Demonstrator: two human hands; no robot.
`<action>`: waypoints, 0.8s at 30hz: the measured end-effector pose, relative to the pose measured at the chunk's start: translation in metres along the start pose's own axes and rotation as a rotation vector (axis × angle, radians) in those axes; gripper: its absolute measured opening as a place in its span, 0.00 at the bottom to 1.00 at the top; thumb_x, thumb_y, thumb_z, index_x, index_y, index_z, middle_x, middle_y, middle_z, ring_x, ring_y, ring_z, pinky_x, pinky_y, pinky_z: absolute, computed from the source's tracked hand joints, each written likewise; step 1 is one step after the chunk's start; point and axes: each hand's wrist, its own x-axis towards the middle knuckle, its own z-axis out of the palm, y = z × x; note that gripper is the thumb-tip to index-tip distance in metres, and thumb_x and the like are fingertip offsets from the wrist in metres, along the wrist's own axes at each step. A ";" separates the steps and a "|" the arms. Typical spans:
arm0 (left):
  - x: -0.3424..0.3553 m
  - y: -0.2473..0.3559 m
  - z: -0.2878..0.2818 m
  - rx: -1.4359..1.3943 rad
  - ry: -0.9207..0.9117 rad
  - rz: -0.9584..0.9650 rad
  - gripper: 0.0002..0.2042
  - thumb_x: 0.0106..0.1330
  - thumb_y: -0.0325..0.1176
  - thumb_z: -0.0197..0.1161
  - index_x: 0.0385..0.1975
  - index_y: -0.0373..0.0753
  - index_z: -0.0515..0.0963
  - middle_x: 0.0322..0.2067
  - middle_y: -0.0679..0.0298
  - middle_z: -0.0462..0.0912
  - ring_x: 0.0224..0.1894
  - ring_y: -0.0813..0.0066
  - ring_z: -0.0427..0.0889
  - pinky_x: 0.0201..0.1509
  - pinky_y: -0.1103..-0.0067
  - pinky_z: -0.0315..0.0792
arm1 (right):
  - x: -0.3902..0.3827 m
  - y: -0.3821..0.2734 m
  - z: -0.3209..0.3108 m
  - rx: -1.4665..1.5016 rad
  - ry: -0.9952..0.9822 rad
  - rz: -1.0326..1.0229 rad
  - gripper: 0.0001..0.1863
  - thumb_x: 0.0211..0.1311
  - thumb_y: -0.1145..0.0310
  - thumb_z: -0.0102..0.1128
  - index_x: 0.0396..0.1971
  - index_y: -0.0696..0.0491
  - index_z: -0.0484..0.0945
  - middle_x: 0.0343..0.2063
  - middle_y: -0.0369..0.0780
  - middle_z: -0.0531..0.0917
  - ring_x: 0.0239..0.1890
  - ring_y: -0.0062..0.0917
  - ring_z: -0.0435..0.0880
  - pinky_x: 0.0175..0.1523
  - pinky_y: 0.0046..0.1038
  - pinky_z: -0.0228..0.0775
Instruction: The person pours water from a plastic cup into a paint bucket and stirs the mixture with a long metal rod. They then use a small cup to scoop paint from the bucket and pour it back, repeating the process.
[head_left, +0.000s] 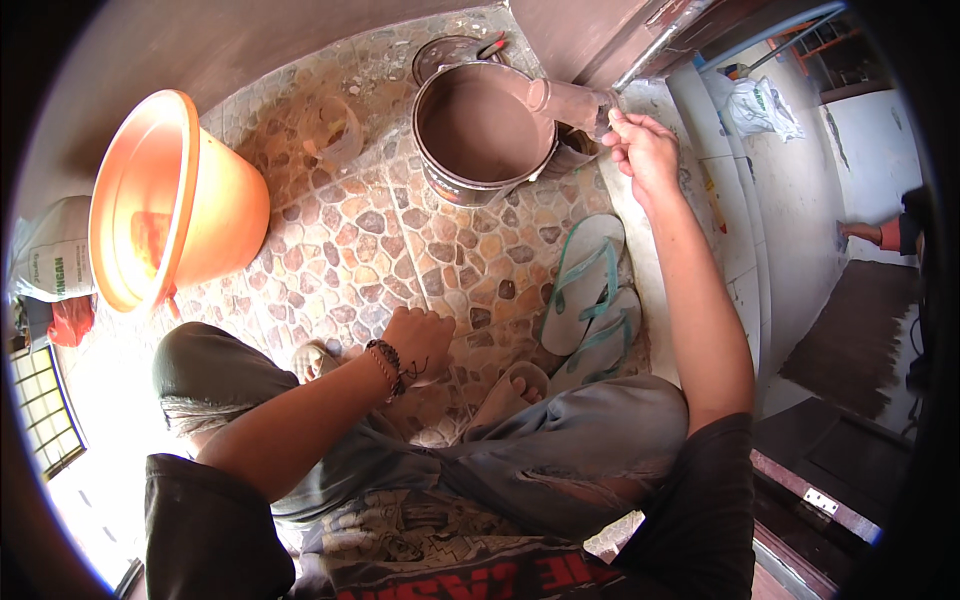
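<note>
Just right of upper centre I see the right hand (645, 155) pinching a brown-coated cylinder (572, 103) at the paint bucket (450, 185), the left hand (420, 345) curled mid-frame, and a slipping pinch could spatter paint (475, 125) onto the flip-flops (572, 318).

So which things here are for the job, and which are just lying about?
Likely for the job:
dark bucket of brown liquid
brown-coated tool in the right hand

Probably just lying about:
green-strapped sandals
orange tub, though that's harder to tell
</note>
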 end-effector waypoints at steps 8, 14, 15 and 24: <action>0.000 0.000 -0.001 0.019 -0.041 -0.002 0.23 0.66 0.44 0.58 0.57 0.39 0.71 0.44 0.53 0.83 0.49 0.57 0.82 0.56 0.61 0.70 | 0.001 0.000 -0.001 0.016 0.004 0.005 0.10 0.63 0.67 0.69 0.34 0.58 0.79 0.22 0.39 0.84 0.15 0.14 0.74 0.17 0.15 0.59; -0.001 0.000 -0.002 0.021 -0.036 0.006 0.24 0.67 0.44 0.58 0.59 0.39 0.70 0.45 0.53 0.82 0.49 0.57 0.82 0.56 0.62 0.70 | 0.000 -0.001 -0.002 0.009 0.016 0.016 0.10 0.64 0.67 0.68 0.33 0.57 0.79 0.22 0.39 0.83 0.15 0.14 0.73 0.17 0.15 0.59; -0.001 0.001 -0.003 0.020 -0.027 0.012 0.24 0.67 0.44 0.58 0.59 0.39 0.70 0.45 0.52 0.82 0.49 0.58 0.82 0.57 0.62 0.70 | 0.000 -0.001 -0.002 0.010 0.017 0.019 0.10 0.64 0.67 0.68 0.33 0.57 0.79 0.22 0.39 0.83 0.15 0.14 0.73 0.17 0.15 0.59; -0.002 0.002 -0.005 0.011 -0.030 0.014 0.25 0.67 0.44 0.58 0.60 0.38 0.70 0.45 0.52 0.83 0.50 0.58 0.82 0.57 0.62 0.69 | 0.002 -0.001 -0.008 0.040 0.030 0.050 0.09 0.64 0.68 0.68 0.35 0.57 0.78 0.22 0.39 0.83 0.15 0.14 0.73 0.17 0.16 0.59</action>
